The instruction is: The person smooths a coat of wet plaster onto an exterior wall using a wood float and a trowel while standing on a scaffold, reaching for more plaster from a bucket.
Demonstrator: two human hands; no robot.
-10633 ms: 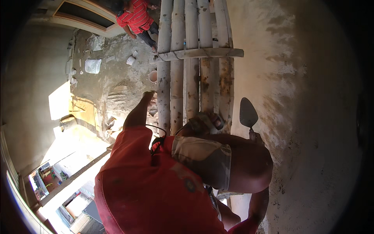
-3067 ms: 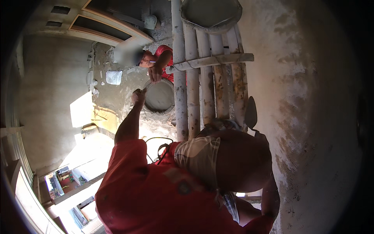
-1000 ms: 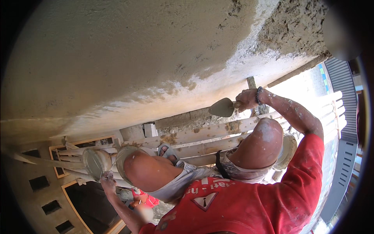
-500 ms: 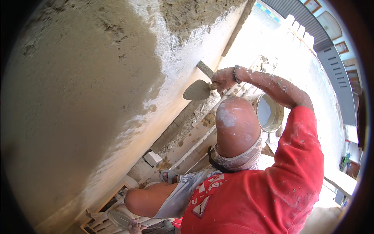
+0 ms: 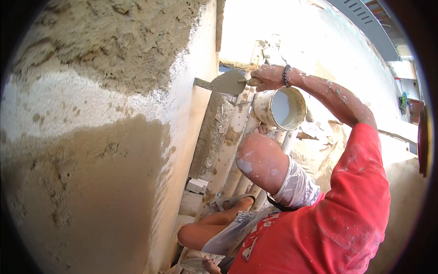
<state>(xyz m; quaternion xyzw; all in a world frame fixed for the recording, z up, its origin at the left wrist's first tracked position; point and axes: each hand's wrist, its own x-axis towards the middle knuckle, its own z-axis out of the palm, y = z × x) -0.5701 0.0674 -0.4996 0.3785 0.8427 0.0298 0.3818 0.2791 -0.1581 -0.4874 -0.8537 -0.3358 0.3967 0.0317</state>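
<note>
At the far left, from 7 to 11 o'clock, stands the wall (image 5: 91, 150) — rough wet mortar heaped at the top, a pale bare band under it, and a smoother brown coat below. Its corner edge runs up the middle of the frame toward 12 o'clock.

Just right of that corner, at about 12 o'clock, the trowel (image 5: 228, 83) is held blade-flat with a load of grey mortar on it, its tip pointing at the wall's edge — in my judgement held level so the load does not slide off. The right hand (image 5: 269, 76) is closed in a full fist around the trowel's handle, a beaded band at the wrist, the arm stretched up from the red sleeve at 4 o'clock.

Below that hand, near 1 o'clock, a white bucket (image 5: 279, 108) tilts its mouth toward the camera; it looks nearly empty inside. It sits among the pale scaffold poles (image 5: 237, 132), close to the trowel's reach.

The left hand (image 5: 211, 265) shows only partly at 6 o'clock, at the frame's lower edge beside a pale rounded thing; I cannot tell how far open it is or whether it grips anything. Above it a sandalled foot (image 5: 230, 202) rests against the poles — probably bracing the person on the scaffold.
</note>
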